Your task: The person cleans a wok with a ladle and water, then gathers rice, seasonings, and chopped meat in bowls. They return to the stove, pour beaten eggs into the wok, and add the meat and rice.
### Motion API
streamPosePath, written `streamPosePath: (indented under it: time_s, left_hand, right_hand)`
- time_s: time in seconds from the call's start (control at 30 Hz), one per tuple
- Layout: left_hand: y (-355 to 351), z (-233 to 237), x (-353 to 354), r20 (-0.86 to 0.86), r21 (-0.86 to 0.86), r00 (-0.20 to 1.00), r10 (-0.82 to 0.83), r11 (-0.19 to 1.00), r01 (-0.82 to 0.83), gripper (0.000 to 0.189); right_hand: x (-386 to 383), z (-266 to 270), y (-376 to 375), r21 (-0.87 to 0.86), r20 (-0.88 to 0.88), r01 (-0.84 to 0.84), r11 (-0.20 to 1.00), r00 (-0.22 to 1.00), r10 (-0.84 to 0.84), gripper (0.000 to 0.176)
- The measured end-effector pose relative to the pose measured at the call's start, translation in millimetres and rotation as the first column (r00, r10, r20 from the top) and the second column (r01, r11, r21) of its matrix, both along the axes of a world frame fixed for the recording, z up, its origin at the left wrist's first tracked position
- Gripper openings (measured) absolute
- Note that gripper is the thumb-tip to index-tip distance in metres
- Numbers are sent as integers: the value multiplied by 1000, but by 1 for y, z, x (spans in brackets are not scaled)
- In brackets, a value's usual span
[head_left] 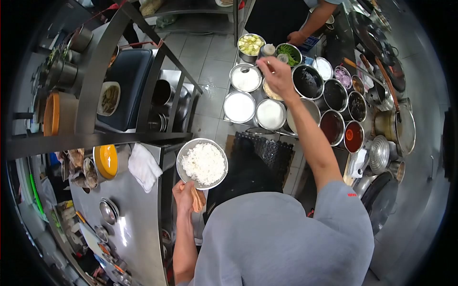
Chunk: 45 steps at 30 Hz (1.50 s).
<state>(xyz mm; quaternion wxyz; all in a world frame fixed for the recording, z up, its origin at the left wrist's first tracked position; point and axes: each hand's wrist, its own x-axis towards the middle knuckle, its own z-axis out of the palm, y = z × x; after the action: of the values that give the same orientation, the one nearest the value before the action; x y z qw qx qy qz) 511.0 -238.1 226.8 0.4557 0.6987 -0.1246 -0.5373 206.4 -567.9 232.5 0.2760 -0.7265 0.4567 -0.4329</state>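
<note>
My left hand (182, 195) is closed on the near edge of a metal bowl (222, 178), with a folded tan cloth (196, 201) in its grip. White rice (204, 164) fills much of the bowl. My right hand (277, 78) reaches forward, its fingers pinched on a small spoon (245, 69). The spoon's head is over a round container of white powder (245, 81). Two more containers with white contents, a left one (239, 107) and a right one (270, 114), stand just nearer to me.
Containers of dark sauce (307, 81), red liquid (353, 137), cut greens (289, 53) and pale chunks (250, 45) crowd the seasoning station. Another person's hand (296, 38) is beyond it. On the left are a steel counter (138, 214), a white towel (144, 167) and a metal frame (102, 71).
</note>
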Motion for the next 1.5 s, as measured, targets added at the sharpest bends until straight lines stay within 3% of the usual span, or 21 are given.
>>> streamPosePath:
  time_s: [0.03,0.1,0.17,0.2,0.3,0.43,0.5,0.57,0.73,0.97,1.03,1.17,1.37,1.5]
  left_hand:
    - [-7,-2,0,33,-22,999,-22,1000,22,9]
    - [-20,4,1,14,20,999,-51,999,51,8]
    - [-39,5,0,-11,46,997,-80,996,80,7]
    - [-43,5,0,23,21,997,-69,997,69,7]
    - [-54,-1,-2,50,-26,996,-70,997,71,9]
    - [-78,10,-7,35,-57,991,-132,989,134,11]
    - [-88,9,-10,83,-85,982,-168,981,175,11]
    - [-97,11,-13,98,-76,977,-190,977,198,14]
    - [-117,14,-25,129,-75,964,-234,967,245,15]
    - [-136,13,-37,140,-65,955,-260,960,271,13]
    - [-139,14,-41,145,-67,955,-257,961,269,13]
    - [-145,14,-43,144,-69,953,-267,958,279,13]
    - [-159,20,-57,152,-42,946,-286,954,296,12]
    - [-163,10,-65,167,-49,936,-310,946,322,13]
  right_hand:
    - [1,-2,8,-95,68,105,990,993,-99,18]
    - [-5,-8,25,-87,-24,66,994,997,-68,15]
    - [-15,-19,36,29,154,265,964,952,-266,15]
    - [-20,-4,49,66,153,387,920,907,-392,15]
    - [-54,-12,77,67,91,538,840,835,-543,16]
    - [-66,-47,88,-25,6,546,838,838,-546,17]
    - [-62,-59,90,112,27,561,820,823,-567,17]
    - [-61,-64,88,81,63,555,828,826,-559,19]
    - [-60,-64,89,380,324,537,753,685,-652,25]
    - [-66,-69,95,474,406,487,733,618,-673,26]
    - [-69,-76,97,494,486,480,725,538,-689,26]
    - [-77,-87,96,519,507,486,704,487,-711,25]
    - [-81,-65,102,511,520,490,707,479,-707,25]
    - [-71,-19,122,491,559,411,768,528,-640,26]
